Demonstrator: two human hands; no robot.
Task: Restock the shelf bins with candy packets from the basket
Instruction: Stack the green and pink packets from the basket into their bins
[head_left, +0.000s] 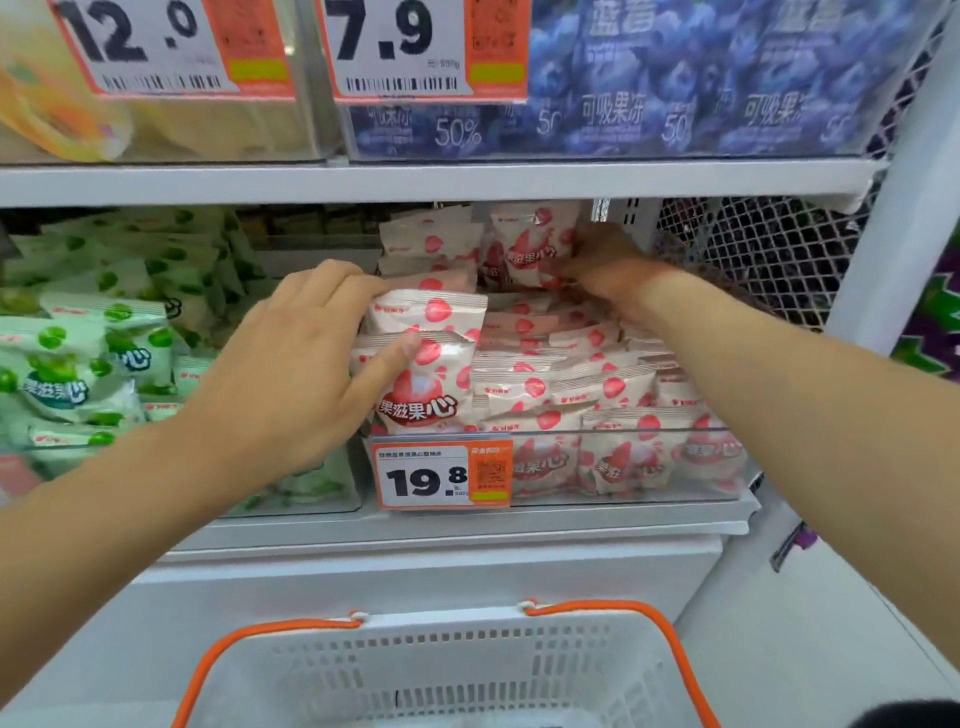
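Note:
A clear shelf bin (649, 496) holds several white-and-pink strawberry candy packets. My left hand (291, 364) grips a stack of these packets (426, 384) at the bin's front left corner, thumb across the front one. My right hand (605, 265) reaches to the back of the bin and holds an upright pink packet (530, 249) there. The white basket (441, 670) with orange handles sits below, close to me; what is inside it cannot be seen.
A bin of green candy packets (93, 353) stands to the left. The shelf above (415, 182) carries blue jelly pouches (675, 78) and yellow packs (62, 104). A wire mesh panel (769, 254) and white upright (893, 208) close the right side.

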